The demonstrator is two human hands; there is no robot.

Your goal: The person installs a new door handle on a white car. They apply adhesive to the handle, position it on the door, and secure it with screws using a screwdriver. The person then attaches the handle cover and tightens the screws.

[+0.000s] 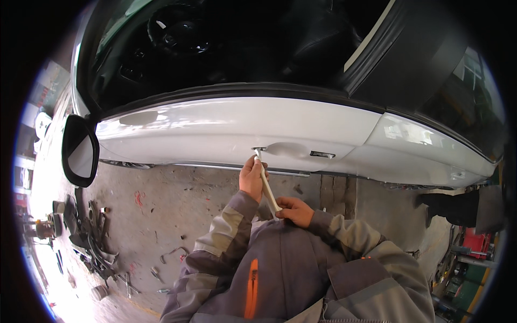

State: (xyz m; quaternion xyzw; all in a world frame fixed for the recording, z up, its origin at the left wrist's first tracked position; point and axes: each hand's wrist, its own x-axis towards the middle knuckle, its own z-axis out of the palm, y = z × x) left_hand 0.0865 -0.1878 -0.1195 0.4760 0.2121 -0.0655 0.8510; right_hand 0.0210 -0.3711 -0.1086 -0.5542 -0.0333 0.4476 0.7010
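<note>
A white car door handle [271, 195] is in both my hands, held off the white car door [204, 126]. My left hand [251, 180] closes around its far part, with the tip right at the small front opening [259, 148] in the door; whether the tip goes in cannot be made out. My right hand [295, 211] pinches the near end, close to my jacket. In the door, a rounded hollow [288, 149] lies between that opening and a longer dark slot [322, 155] to the right.
The car's side mirror [81, 151] juts out at the left. The door window shows a steering wheel [180, 33] inside. Dark loose parts [89, 245] and a cross-shaped wrench [128, 284] lie on the floor. At the right stand a dark-clothed leg [455, 209], apparently another person's, and red equipment [476, 242].
</note>
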